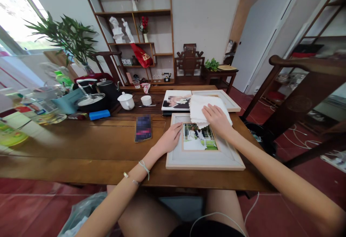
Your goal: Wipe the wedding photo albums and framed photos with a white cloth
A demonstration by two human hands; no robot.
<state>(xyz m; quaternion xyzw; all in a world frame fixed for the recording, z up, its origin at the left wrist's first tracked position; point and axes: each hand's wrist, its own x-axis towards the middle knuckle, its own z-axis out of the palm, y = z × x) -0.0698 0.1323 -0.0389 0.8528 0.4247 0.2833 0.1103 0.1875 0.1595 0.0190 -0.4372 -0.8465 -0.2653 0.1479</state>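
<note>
A framed photo [205,157] in a pale frame lies flat on the wooden table [81,146] in front of me. My left hand [170,139] rests on the frame's left edge with fingers stretched out flat. My right hand [217,119] presses a folded white cloth [201,109] onto the upper part of the frame, palm down and fingers extended. Behind the frame lie an open photo album [175,101] and a second pale frame [228,100].
A phone [143,128] lies left of the frame. Further left stand a white teapot [126,101], a white cup [146,100], a black pot [93,101], a blue block [99,114] and bottles. A wooden chair [305,96] stands at the right. A plastic bag [81,211] sits by my knee.
</note>
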